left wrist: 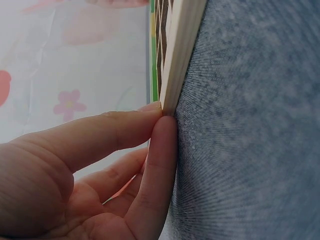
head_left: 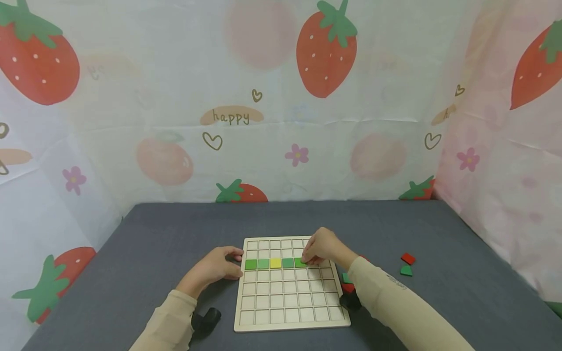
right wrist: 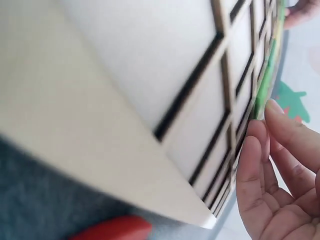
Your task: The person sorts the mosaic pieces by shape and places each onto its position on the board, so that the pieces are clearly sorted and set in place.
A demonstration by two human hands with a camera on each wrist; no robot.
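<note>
A square wooden grid board (head_left: 272, 302) lies flat on the grey table. One row of its cells holds green tiles (head_left: 250, 264) and a yellow tile (head_left: 275, 263). My left hand (head_left: 210, 267) holds the board's left edge with thumb and fingertips; the left wrist view shows those fingertips (left wrist: 161, 125) against the board's side (left wrist: 182, 45). Over the same row, my right hand (head_left: 322, 247) pinches a green tile (head_left: 299, 263) at the row's right end. In the right wrist view, fingertips (right wrist: 252, 150) meet the end of the green strip (right wrist: 261, 97). The fingers partly cover that tile.
Right of the board, a red piece (head_left: 348, 287) and a green piece (head_left: 345, 278) lie partly hidden by the right forearm. Farther right are another red piece (head_left: 408, 258) and a green piece (head_left: 406, 270). A strawberry-printed curtain (head_left: 281, 161) hangs behind the table.
</note>
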